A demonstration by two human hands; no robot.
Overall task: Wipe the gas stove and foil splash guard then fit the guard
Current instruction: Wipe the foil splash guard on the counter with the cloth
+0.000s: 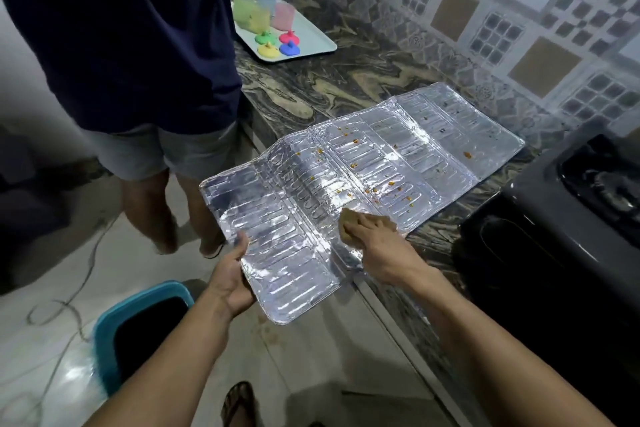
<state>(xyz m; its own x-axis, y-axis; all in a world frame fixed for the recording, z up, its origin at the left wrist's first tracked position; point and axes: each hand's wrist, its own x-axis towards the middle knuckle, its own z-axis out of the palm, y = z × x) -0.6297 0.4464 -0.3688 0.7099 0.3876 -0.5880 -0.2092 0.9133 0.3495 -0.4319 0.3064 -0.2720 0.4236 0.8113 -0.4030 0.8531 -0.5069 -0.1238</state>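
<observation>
Foil splash guard (pixel 363 177) flat on counter (pixel 346 80), near end overhanging edge toward 7 o'clock. My left hand (pixel 230 279) grips overhang; right hand (pixel 375 246) presses sponge (pixel 349 225) on it. Risk: hard pressure creases unsupported foil, or guard slides off. Stove (pixel 554 218) at 3 o'clock.

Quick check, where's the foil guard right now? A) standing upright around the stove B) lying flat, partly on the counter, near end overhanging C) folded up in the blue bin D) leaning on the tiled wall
B: the foil splash guard lies unfolded across the counter, its near end past the edge, gripped by the left hand while the right hand presses a sponge on it.
</observation>
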